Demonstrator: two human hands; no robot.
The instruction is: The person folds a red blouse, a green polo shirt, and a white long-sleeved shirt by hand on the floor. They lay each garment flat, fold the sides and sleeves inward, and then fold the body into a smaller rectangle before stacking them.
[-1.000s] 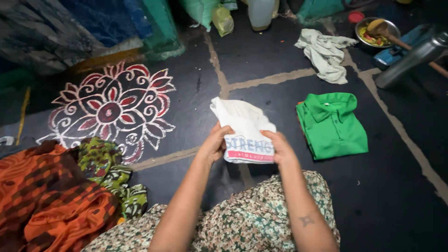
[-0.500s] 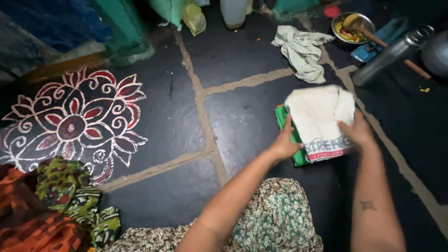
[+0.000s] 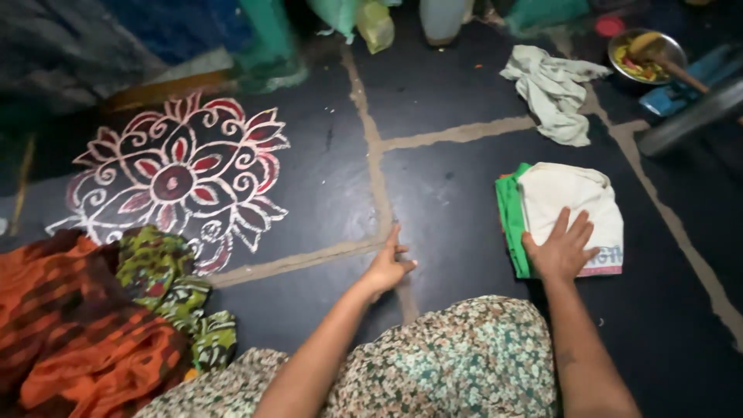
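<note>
White shirt (image 3: 576, 203) now down on green shirt (image 3: 511, 220); right hand (image 3: 561, 251) flat, spread on it; left hand (image 3: 387, 267) off, empty, fingers loose.

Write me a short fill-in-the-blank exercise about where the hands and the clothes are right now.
1. The right hand presses flat on a folded ____ shirt.
2. That shirt lies on top of a folded ____ shirt.
3. The left hand rests on the dark ____, holding nothing.
4. A crumpled pale cloth lies beyond the stack, near a metal ____ of food.

Missing words: white; green; floor; bowl
</note>
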